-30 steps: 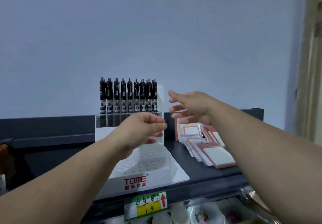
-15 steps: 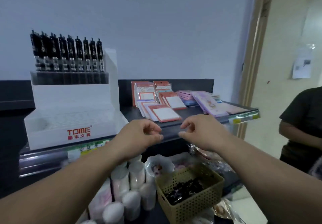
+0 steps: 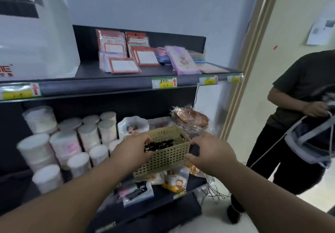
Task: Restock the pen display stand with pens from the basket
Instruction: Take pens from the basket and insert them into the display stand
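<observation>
Tan perforated basket (image 3: 168, 160) at centre frame, low, sitting on top of printed packets (image 3: 174, 181) on the lower shelf (image 3: 159, 205). Left hand (image 3: 132, 153) is on its left rim with the fingers curled over the edge and the thumb against the outer wall. Right hand (image 3: 212, 151) is clamped on the right wall, fingers bent round the corner. Black pens (image 3: 159, 145) lie loose in a heap inside the basket. White lidded tubs (image 3: 65, 145) crowd the shelf left of the basket. Film-wrapped dishes (image 3: 190, 118) stand just behind it. Above is the upper shelf (image 3: 108, 86), its front rail carrying yellow price tags (image 3: 164, 83) with red arrows. Packs of bordered notepads (image 3: 123, 66) lie spread mid-shelf. White pen display stand (image 3: 36, 38) fills the upper left of the frame, cropped and blurred, with red lettering at its base. At the right edge, in the doorway, a second person (image 3: 304, 95) in a dark shirt.
</observation>
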